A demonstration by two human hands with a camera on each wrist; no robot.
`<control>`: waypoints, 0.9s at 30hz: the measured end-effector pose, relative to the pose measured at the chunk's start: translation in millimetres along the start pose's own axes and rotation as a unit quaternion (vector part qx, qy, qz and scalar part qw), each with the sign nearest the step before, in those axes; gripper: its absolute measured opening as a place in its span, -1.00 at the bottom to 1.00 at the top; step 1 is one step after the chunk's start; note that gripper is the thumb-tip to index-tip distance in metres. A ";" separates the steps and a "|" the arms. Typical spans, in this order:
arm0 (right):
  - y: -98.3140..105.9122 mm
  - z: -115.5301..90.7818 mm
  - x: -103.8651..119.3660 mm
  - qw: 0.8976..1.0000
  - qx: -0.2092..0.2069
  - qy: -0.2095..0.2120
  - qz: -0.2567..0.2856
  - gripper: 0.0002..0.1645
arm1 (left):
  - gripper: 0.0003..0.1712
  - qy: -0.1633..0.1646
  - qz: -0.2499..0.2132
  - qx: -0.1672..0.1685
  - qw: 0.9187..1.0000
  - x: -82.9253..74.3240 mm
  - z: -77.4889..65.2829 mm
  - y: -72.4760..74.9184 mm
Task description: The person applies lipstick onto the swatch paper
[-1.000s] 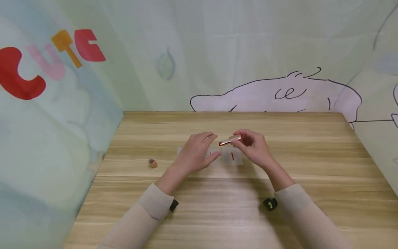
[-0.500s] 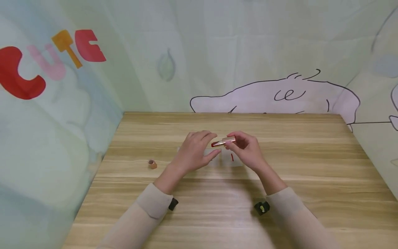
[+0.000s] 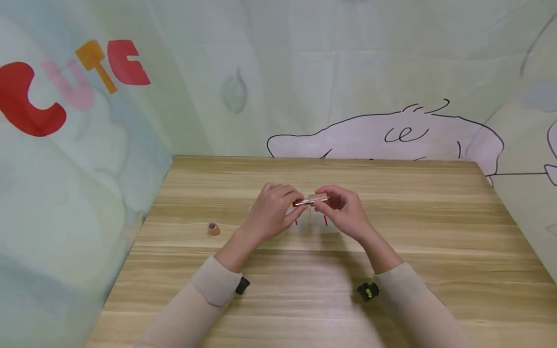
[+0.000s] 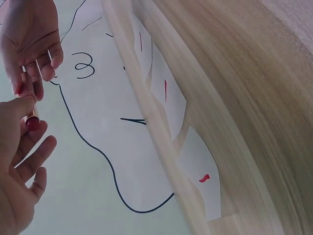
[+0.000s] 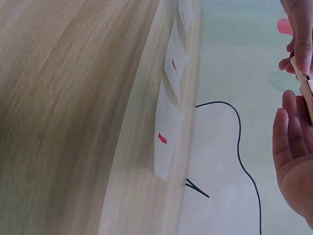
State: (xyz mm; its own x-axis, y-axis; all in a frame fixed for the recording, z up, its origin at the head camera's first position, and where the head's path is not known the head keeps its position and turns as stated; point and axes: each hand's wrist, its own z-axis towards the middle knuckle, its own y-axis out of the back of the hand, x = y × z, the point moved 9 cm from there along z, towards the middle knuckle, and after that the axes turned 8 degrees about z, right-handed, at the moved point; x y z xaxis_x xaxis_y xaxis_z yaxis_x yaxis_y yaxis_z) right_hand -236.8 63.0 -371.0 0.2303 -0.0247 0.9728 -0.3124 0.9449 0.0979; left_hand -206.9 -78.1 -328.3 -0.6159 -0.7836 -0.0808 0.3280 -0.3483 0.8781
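A slim lipstick [image 3: 319,197] with a pale gold case and red tip is held between both hands above the table. My right hand [image 3: 345,212] grips its base end from the right. The thumb and fingers of my left hand [image 3: 271,212] pinch it near the red end. In the left wrist view the red lipstick tip [image 4: 33,123] pokes out past the left thumb. Below the hands lie white paper pieces [image 3: 324,228] with red strokes, partly hidden by the left hand.
A small copper-coloured cap [image 3: 213,229] stands on the wooden table [image 3: 296,299], left of the left hand. In the left wrist view, three paper pieces [image 4: 200,156] each bear a red mark. A printed cloth wall [image 3: 287,77] borders the table at the back and left.
The right hand has moved left with the lipstick, bringing its red end to the left hand. The left fingers have closed from a wide gap onto it. The cap stays in place.
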 end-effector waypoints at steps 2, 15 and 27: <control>-0.4 -0.4 1.1 1.000 0.006 0.002 -0.007 -0.72 | -0.81 0.001 -0.005 0.001 1.000 0.0 -0.4 0.6; -3.5 4.0 -4.0 0.996 0.059 -0.063 0.022 -0.62 | -0.83 -0.071 0.033 -0.080 0.994 -12.2 -7.3 17.9; -7.8 2.5 -6.0 0.991 0.069 -0.107 0.036 -0.67 | -0.86 -0.043 -0.030 -0.046 0.998 -2.8 -7.2 12.7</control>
State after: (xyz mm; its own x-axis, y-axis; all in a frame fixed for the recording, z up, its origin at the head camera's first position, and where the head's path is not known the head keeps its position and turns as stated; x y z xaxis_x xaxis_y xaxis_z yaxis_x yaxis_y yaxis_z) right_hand -238.0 54.9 -377.1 0.0075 -0.0422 0.9991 -0.4478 0.8932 0.0411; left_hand -195.9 -84.0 -320.3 -0.6943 -0.7142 -0.0887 0.3495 -0.4424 0.8259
